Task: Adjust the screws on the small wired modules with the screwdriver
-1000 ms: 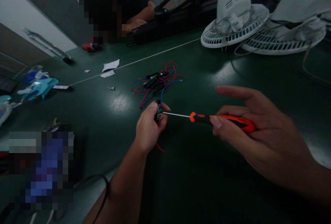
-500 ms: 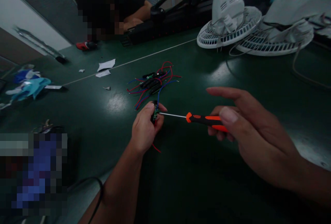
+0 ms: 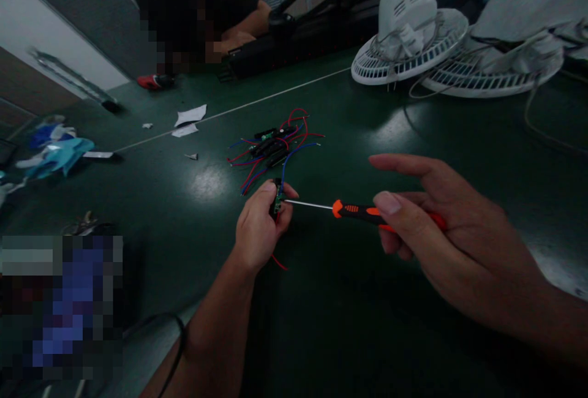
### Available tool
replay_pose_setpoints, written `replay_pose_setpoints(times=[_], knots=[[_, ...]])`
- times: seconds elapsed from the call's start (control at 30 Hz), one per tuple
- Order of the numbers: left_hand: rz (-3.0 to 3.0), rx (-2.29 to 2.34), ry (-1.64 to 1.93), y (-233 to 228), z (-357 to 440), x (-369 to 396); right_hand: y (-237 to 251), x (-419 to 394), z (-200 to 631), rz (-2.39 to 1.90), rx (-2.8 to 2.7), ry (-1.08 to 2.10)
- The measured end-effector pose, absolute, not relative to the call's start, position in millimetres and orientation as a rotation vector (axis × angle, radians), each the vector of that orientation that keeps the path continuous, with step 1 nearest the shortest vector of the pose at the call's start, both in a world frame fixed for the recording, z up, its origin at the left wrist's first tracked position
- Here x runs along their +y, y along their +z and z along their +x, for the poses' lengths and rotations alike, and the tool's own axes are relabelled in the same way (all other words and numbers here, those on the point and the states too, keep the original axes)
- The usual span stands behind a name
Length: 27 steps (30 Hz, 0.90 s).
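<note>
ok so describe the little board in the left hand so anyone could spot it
Start at the dark green table, near its middle. The left hand pinches a small green circuit board upright, the screwdriver tip against it. Unlike the pile of boards lying behind, it is lifted and trails red and blue wires.

single head-worn view, looking forward and down across the green table (image 3: 413, 141). relative to the wire bundle (image 3: 275, 144) at centre frame: the camera sits on the near side, close above the table edge; the left hand (image 3: 260, 229) lies just nearer than the bundle, the right hand (image 3: 454, 239) nearer and to the right, very close to the lens. the white fans (image 3: 408, 37) lie beyond it to the right, a seated person (image 3: 229, 12) beyond it to the left. no second view shares the scene.
</note>
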<state>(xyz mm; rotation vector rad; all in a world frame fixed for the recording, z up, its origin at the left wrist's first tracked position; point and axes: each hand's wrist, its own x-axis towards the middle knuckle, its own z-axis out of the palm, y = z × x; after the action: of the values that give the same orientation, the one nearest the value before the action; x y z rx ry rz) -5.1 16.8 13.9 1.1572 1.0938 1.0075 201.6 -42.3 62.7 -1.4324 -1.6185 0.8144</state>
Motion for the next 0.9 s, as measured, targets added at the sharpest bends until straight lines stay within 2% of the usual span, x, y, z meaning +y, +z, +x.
replay_pose_setpoints(times=[0.9], knots=[[1.174, 1.103, 0.988, 15.1, -6.1, 16.1, 67.4, -40.7, 200.4, -1.492, -1.655, 0.758]])
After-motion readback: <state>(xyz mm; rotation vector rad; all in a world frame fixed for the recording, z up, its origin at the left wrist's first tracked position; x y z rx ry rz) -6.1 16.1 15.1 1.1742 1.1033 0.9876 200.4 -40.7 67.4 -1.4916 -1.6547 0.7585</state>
